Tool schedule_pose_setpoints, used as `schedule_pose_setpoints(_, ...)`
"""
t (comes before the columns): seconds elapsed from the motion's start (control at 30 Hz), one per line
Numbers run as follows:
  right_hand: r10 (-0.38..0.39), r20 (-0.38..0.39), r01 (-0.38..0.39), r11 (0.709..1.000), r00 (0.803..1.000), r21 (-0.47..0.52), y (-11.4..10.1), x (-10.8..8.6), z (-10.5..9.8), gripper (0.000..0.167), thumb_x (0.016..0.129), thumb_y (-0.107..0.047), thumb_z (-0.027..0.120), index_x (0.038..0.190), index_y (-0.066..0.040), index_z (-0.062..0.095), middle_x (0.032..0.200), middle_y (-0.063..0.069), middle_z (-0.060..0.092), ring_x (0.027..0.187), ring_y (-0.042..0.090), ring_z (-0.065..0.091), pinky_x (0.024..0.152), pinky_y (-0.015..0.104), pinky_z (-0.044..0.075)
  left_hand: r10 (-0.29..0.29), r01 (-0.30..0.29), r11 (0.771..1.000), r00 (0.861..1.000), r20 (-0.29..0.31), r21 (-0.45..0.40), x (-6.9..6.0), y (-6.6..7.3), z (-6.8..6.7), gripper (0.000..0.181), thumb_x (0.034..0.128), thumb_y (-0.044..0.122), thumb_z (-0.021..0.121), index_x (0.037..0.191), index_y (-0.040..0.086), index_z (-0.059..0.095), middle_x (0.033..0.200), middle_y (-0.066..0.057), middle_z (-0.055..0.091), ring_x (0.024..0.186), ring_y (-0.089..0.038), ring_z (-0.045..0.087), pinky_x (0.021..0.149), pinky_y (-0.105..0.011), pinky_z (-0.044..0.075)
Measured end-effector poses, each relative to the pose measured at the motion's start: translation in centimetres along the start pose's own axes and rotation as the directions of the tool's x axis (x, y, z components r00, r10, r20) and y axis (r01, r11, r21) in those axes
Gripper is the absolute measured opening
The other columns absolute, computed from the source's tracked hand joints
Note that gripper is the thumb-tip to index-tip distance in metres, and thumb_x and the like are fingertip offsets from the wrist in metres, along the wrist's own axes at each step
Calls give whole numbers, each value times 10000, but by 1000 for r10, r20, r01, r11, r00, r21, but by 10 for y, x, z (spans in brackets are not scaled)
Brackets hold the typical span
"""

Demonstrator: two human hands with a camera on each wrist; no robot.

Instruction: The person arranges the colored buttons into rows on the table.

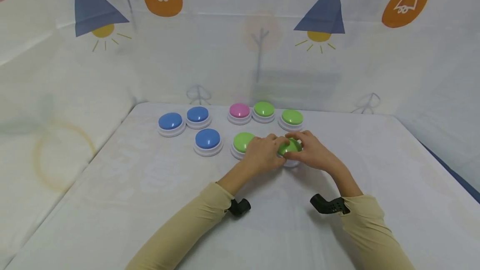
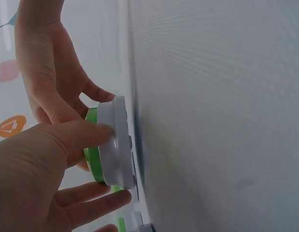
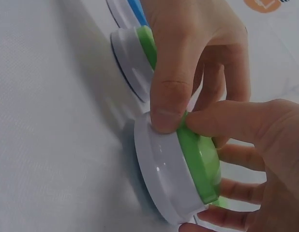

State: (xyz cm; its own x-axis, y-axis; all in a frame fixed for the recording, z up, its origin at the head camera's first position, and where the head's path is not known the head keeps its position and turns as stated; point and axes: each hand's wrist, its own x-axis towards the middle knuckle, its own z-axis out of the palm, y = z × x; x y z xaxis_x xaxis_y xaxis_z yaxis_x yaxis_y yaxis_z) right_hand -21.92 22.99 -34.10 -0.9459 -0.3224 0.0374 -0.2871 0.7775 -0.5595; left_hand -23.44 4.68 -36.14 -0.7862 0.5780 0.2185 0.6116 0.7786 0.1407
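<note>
Both hands are on one push button (image 1: pixel 289 146) with a domed green top and a white round base. My left hand (image 1: pixel 263 152) grips it from the left, its thumb against the white base (image 2: pixel 113 154) in the left wrist view. From the right, my right hand (image 1: pixel 314 150) holds the green cap (image 3: pixel 200 159), thumb and fingers curled around it. The button's underside is close to the white tabletop; I cannot tell whether it touches. Another green button (image 1: pixel 241 140) stands just left of my left hand, partly covered by it.
Behind the hands stand two green buttons (image 1: pixel 264 109) (image 1: pixel 292 116) and a pink button (image 1: pixel 239 110). Three blue buttons (image 1: pixel 208 138) (image 1: pixel 197 114) (image 1: pixel 170 121) are at the left. Patterned white cloth (image 1: pixel 221 45) hangs behind the white tabletop (image 1: pixel 277 228).
</note>
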Motion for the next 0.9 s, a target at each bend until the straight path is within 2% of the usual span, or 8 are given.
schedule_pose_setpoints(0.13,7,22,-7,1000,1000,-1,-1,0,2,604,865,-294,730,1354,4,537,1281,292,483,1112,398,491,888,540,455,6,-7,1000,1000,19,17,-1,1,1,515,883,408,708,1353,246,571,1185,-2,659,955,-172,663,872,-350,523)
schedule_pose_setpoints(0.27,6,28,-6,1000,1000,-6,0,1,4,607,866,-299,727,1360,-2,538,1338,312,460,1240,458,430,970,629,403,9,-9,1000,1000,17,26,-1,1,2,509,881,398,714,1346,242,576,1168,-4,665,943,-173,664,875,-347,522)
schedule_pose_setpoints(0.47,3,3,-3,1000,1000,-10,3,2,8,580,888,-261,716,1378,-13,527,1358,301,466,1278,465,411,1024,645,359,-1,1,1000,1000,6,24,-1,1,3,519,882,390,719,1354,232,574,1144,-6,664,897,-161,659,825,-330,529)
schedule_pose_setpoints(0.73,41,-16,-41,999,999,-3,6,3,9,583,901,-249,707,1401,-26,507,1375,294,446,1272,467,405,1011,652,364,9,-10,1000,999,42,17,2,0,4,557,909,347,691,1421,214,517,1283,-20,638,1025,-190,658,900,-351,521)
schedule_pose_setpoints(0.9,21,-13,-22,1000,1000,-6,4,4,10,575,905,-233,705,1401,-24,505,1391,293,440,1291,479,388,1027,664,346,13,-14,1000,999,51,17,3,-2,2,557,907,324,695,1422,213,513,1283,-27,636,1001,-192,661,860,-338,531)
